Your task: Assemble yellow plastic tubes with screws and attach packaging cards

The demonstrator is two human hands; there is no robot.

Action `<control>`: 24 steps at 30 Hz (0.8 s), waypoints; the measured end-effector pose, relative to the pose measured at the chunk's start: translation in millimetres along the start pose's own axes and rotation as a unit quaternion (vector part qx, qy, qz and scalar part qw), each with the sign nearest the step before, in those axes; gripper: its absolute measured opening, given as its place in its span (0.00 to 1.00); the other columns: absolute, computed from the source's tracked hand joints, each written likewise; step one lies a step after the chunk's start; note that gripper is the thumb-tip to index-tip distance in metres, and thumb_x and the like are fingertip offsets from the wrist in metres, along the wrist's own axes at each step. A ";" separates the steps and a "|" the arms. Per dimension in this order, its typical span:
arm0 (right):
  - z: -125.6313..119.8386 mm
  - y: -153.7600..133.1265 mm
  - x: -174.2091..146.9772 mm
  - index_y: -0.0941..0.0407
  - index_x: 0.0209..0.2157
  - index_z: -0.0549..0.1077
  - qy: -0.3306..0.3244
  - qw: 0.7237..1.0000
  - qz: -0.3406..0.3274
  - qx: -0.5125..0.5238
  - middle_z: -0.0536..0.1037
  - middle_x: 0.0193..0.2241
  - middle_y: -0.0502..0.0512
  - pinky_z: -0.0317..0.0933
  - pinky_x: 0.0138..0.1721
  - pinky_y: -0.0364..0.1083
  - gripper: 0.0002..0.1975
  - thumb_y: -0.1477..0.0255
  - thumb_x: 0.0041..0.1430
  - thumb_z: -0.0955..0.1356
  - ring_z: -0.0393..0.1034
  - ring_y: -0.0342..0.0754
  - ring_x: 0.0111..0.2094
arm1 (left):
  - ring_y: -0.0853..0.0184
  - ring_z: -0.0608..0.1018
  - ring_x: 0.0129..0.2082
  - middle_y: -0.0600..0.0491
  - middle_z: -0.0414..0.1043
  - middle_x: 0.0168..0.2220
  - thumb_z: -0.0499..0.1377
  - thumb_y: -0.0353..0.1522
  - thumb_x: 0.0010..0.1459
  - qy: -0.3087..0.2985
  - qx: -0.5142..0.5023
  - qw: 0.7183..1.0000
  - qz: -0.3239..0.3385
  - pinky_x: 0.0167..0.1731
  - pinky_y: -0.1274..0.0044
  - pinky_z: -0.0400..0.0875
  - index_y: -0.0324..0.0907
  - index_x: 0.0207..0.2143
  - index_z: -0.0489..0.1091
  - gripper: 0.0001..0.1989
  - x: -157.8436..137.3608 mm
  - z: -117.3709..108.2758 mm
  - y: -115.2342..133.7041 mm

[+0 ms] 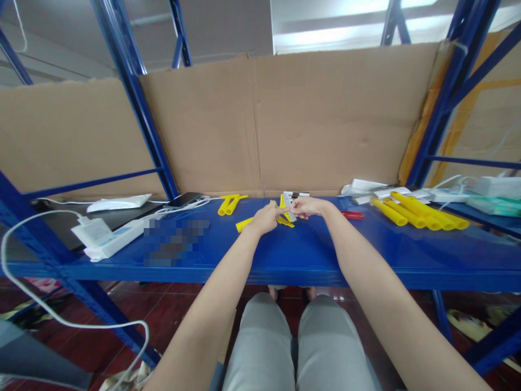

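My left hand [265, 218] is closed around a yellow T-shaped tool with a tubular handle [243, 225]. The handle sticks out to the left, and the crosswise head shows between my hands. My right hand [308, 207] pinches a thin grey metal strip [288, 208] that lies against the head. Whether the strip is fixed to the head cannot be made out. Just right of my right hand lies a red-handled tool [353, 215]. Two more yellow T-shaped tools [230, 205] rest to the left, near the cardboard.
Several yellow tubular handles [423, 213] lie in a pile at right, beside white packets [363, 188]. At left are a power strip [118, 239], a charger with cable [93, 232] and a dark phone [185, 199]. A cardboard sheet [317, 119] backs the blue shelf [301, 255] between blue posts.
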State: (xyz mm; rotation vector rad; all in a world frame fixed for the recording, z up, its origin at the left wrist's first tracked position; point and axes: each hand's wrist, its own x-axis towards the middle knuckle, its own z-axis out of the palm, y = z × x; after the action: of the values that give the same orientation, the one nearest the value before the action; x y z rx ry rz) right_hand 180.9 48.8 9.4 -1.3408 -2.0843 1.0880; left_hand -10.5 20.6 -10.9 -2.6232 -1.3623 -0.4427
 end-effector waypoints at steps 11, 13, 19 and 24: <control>-0.4 3.2 -0.4 0.57 0.19 0.65 -0.013 1.000 -0.015 -0.012 0.63 0.13 0.43 0.49 0.19 0.37 0.12 0.73 0.49 0.71 0.55 0.35 0.15 | 0.65 0.71 0.42 0.51 0.61 0.38 0.48 0.24 0.59 0.003 0.004 1.000 -0.011 0.45 0.76 0.65 0.54 0.60 0.63 0.28 0.5 1.4 2.0; -1.4 5.2 0.5 0.57 0.18 0.64 -0.014 0.999 -0.029 -0.015 0.62 0.12 0.42 0.48 0.19 0.37 0.12 0.73 0.48 0.71 0.54 0.35 0.15 | 0.65 0.71 0.41 0.51 0.61 0.38 0.48 0.24 0.60 0.005 -0.006 1.000 -0.010 0.45 0.76 0.65 0.54 0.60 0.63 0.28 1.4 2.6 1.8; -2.4 10.4 3.1 0.57 0.18 0.64 -0.023 0.999 -0.033 -0.013 0.63 0.13 0.43 0.49 0.19 0.38 0.12 0.72 0.46 0.71 0.54 0.36 0.16 | 0.65 0.71 0.42 0.50 0.62 0.38 0.49 0.25 0.59 0.006 -0.030 0.999 0.010 0.46 0.76 0.65 0.50 0.60 0.64 0.27 4.1 5.1 -2.0; -3.9 12.5 1.6 0.58 0.18 0.65 -0.050 0.999 -0.017 0.001 0.65 0.14 0.44 0.51 0.20 0.38 0.13 0.70 0.45 0.72 0.56 0.36 0.17 | 0.65 0.71 0.42 0.50 0.65 0.39 0.51 0.26 0.58 -0.007 -0.032 0.999 0.021 0.46 0.76 0.65 0.49 0.60 0.63 0.27 5.0 5.9 -3.2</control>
State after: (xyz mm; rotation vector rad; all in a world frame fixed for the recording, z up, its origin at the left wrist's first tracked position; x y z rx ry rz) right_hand 189.9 54.5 1.7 -1.2686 -2.1684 1.1648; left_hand -9.3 27.9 -14.8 -2.7060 -1.3143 -0.4704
